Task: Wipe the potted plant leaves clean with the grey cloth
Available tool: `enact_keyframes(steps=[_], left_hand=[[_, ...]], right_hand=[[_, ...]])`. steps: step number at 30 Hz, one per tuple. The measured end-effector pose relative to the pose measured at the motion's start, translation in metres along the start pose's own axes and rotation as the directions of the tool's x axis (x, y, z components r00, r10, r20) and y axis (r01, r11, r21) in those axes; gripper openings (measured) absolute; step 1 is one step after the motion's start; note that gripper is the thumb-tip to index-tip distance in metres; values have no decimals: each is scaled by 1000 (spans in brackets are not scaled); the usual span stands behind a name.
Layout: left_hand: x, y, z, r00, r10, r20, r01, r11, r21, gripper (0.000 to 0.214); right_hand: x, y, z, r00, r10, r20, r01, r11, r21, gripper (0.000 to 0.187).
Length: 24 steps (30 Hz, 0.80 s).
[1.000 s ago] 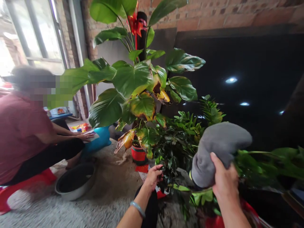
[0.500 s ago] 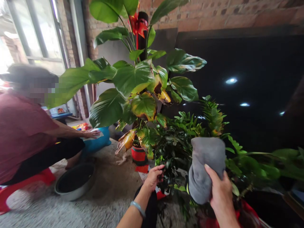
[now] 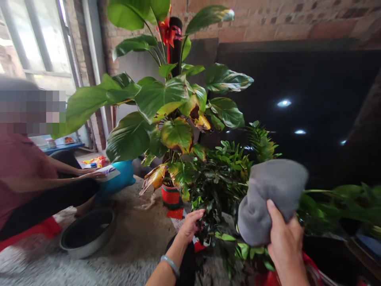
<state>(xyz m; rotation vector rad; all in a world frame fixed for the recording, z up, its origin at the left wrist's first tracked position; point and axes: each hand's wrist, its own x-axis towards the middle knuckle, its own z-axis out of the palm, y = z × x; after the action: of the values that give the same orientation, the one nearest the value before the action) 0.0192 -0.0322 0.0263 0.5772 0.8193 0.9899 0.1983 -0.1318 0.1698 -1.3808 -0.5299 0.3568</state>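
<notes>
My right hand (image 3: 284, 238) grips a folded grey cloth (image 3: 272, 198), its thumb pressed on the near side; the fingers behind are mostly hidden. The cloth is held up in front of the low green plants. My left hand (image 3: 192, 225), a pale bangle (image 3: 170, 265) on its wrist, has its fingers stretched out beside a bushy, dark-leaved plant (image 3: 218, 180). I see nothing held in it. Behind stands a tall large-leaved plant (image 3: 163, 95), some lower leaves yellow and brown, in a red pot (image 3: 171, 196).
On the left a person in a pink shirt (image 3: 26, 163) sits on a red stool (image 3: 32, 234), hands at a blue object (image 3: 117, 178). A grey basin (image 3: 89, 232) of dark contents stands on the floor. A dark panel (image 3: 312, 91) leans along the brick wall (image 3: 268, 24).
My right hand has moved the cloth a little right and up, and the cloth has tilted. My left hand's fingers have straightened. The person's hands have shifted left in the view.
</notes>
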Motion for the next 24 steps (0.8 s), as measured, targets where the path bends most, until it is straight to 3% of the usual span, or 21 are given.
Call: enact_keyframes(steps=[2, 4, 6, 8, 10, 12, 14, 16, 18, 20, 22, 24], left_hand=[[0, 0, 0, 1000, 3, -5, -3, 1000, 0, 52], [2, -2, 0, 1000, 17, -9, -17, 1000, 2, 49], [6, -4, -2, 999, 32, -3, -32, 999, 10, 45], [11, -6, -5, 999, 53, 4, -53, 998, 31, 37], [14, -7, -7, 998, 61, -2, -61, 997, 50, 32], [15, -6, -9, 998, 51, -21, -50, 997, 50, 32], [14, -4, -9, 999, 31, -39, -29, 999, 43, 34], [12, -2, -8, 998, 23, -51, -21, 999, 37, 33], [9, -1, -5, 998, 19, -59, -18, 1000, 24, 31], [9, -1, -4, 998, 16, -68, -16, 1000, 6, 29], [10, -2, -3, 998, 26, -51, -26, 1000, 1, 25], [11, -3, -4, 998, 52, -20, -52, 999, 8, 21]], right_hand=[[4, -9, 25, 986, 163, 29, -165, 983, 81, 60], [-8, 1, 42, 910, 368, 190, -387, 919, 75, 50], [-28, 26, 43, 805, 472, 359, -504, 864, -4, 45], [-46, 51, 27, 722, 502, 476, -514, 850, -118, 47], [-50, 61, 5, 732, 503, 460, -460, 862, -210, 51], [-41, 50, -9, 819, 465, 336, -428, 886, -181, 59], [-24, 26, -8, 906, 383, 178, -385, 923, -27, 69], [-6, 5, 8, 949, 311, 54, -315, 943, 104, 73], [2, 0, 29, 943, 328, 63, -333, 936, 115, 67], [-6, 14, 43, 890, 415, 190, -431, 901, 52, 57], [-25, 39, 40, 822, 470, 322, -478, 876, -57, 50], [-43, 61, 23, 799, 479, 364, -436, 878, -198, 49]])
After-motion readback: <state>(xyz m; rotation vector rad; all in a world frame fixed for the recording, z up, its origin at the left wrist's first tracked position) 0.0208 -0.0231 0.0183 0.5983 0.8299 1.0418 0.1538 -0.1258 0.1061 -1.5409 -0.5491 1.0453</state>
